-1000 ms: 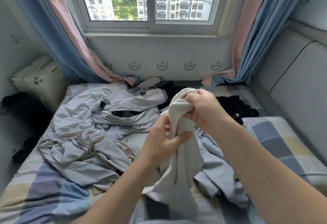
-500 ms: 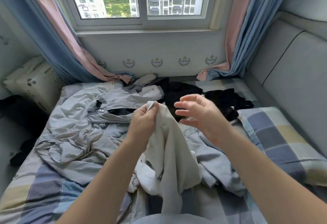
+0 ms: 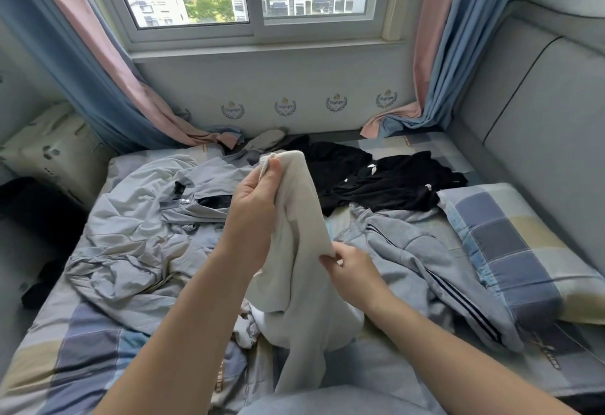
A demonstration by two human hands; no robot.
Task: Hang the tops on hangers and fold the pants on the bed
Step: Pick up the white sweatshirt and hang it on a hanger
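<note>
The cream garment [image 3: 301, 218] is held up toward the near edge of the bed [image 3: 82, 332]. Its hem is gripped by the left hand [image 3: 252, 205] and a fold pinched by the right hand [image 3: 353, 270]. The white piece [image 3: 258, 319] beneath could be snagged and dragged along.

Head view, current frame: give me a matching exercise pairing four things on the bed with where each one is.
1 cream garment
2 black clothes
3 checked pillow
4 striped grey garment

A beside the padded wall
B held by left hand and right hand
C far side, below the window
D flat between cream garment and checked pillow

Pairs: 1-B, 2-C, 3-A, 4-D
</note>
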